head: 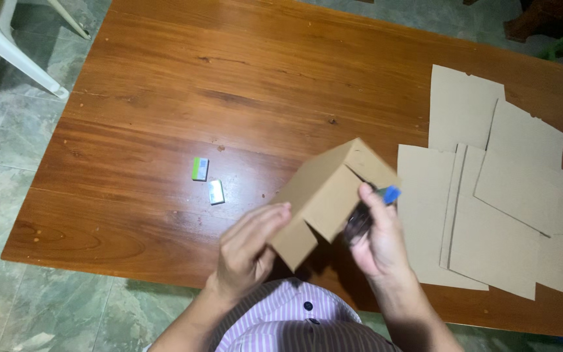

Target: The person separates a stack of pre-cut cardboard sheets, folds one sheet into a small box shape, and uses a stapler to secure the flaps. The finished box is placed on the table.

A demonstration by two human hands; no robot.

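On the big brown table (229, 78) we see a pile of flat cardboard sheets (503, 195), the folded cardboard box (324, 195) pinched in our left hand (249, 251), our right hand (379, 238) closed around a dark, blue-tipped tool (389, 193), and two small boxes (208, 180).

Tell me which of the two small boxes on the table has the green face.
The farther small box, left of the other; the nearer small box looks mostly white.
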